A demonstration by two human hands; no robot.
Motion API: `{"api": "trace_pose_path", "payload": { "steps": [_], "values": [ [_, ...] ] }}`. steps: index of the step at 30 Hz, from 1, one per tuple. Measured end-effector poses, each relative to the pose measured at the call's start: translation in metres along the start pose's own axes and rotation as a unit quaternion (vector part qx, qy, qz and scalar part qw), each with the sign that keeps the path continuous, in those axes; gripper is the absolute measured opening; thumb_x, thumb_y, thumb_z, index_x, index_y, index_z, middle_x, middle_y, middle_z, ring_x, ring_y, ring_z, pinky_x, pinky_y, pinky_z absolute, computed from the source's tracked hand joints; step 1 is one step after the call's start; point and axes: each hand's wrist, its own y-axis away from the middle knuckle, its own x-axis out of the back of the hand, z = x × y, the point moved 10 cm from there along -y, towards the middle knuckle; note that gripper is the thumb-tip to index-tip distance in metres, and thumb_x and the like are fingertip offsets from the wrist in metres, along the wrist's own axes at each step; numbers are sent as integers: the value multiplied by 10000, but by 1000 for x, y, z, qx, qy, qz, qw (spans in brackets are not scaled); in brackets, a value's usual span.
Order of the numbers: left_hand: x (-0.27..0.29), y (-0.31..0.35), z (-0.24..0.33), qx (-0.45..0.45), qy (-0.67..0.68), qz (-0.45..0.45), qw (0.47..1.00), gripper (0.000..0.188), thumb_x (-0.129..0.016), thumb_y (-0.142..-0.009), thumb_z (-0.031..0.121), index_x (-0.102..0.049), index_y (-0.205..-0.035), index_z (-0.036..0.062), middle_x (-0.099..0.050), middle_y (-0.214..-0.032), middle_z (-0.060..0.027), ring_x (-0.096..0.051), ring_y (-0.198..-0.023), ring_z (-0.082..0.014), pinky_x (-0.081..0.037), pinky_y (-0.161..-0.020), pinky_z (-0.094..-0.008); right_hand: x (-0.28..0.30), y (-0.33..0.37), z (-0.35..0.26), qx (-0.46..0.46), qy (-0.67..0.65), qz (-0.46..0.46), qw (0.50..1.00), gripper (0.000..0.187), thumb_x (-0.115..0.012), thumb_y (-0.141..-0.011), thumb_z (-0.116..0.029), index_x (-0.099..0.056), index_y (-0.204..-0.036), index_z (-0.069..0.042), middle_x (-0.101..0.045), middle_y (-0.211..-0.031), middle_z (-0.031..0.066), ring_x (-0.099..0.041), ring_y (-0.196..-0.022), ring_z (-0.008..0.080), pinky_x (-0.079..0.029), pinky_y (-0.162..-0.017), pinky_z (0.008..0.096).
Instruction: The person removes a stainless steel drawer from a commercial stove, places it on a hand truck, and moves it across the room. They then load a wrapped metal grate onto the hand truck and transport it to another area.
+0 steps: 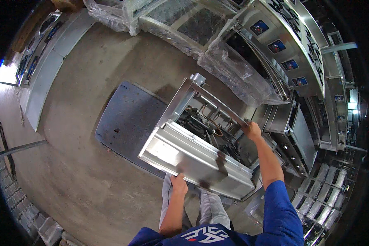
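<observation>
Steel cabinet frame (197,151) tipped on the floor (82,180): my left hand (178,183) grips its near edge, right hand (252,130) clenches its far rail, steadying it beside the grey mat (127,119).

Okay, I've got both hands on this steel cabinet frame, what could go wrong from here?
The left hand holds the lower edge of the steel cabinet and the right hand holds its top rail: bare sheet-metal edges might cut the fingers. The cabinet looks tilted over the grey floor mat, so it may slip or tip toward the legs. The exposed copper tubing inside could get bent if the frame knocks the plastic-wrapped units beside it.
</observation>
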Motion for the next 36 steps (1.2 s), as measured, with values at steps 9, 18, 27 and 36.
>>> {"api": "trace_pose_path", "payload": {
  "steps": [9, 18, 27, 36],
  "values": [
    [-7, 11, 4, -38, 6, 19, 999, 400, -517, -699, -102, -533, -1091, -20, -582, -995, -86, -581, -905, -211, -469, -818, -317, 4, -13, 3, 37, -20, 23, 999, 377, -708, -781, -379, -694, -936, -35, -687, -935, 229, -658, -925, 395, -523, -796, 464],
    [-9, 4, -23, -26, 66, 45, 996, 379, -524, -676, -74, -469, -1034, 38, -470, -936, -79, -494, -747, -204, -430, -571, -365, 26, -28, -19, 97, -27, 7, 995, 338, -701, -766, -359, -719, -905, -52, -691, -883, 224, -669, -893, 385, -533, -773, 450],
    [-12, 11, -22, -47, 58, 18, 997, 473, -472, -669, -119, -488, -1124, 10, -502, -1020, -98, -556, -876, -241, -484, -714, -398, 43, -28, -26, 113, -14, 7, 993, 339, -689, -765, -372, -732, -954, -93, -711, -904, 169, -681, -893, 357, -541, -797, 442],
    [-30, 17, -11, -104, 136, -64, 983, 665, -420, -626, -157, -450, -1271, 2, -539, -1126, -144, -578, -1041, -346, -515, -928, -505, 49, -24, -29, 94, 2, 12, 995, 360, -679, -770, -380, -728, -980, -92, -706, -969, 191, -675, -942, 364, -538, -832, 445]
  ]
}}
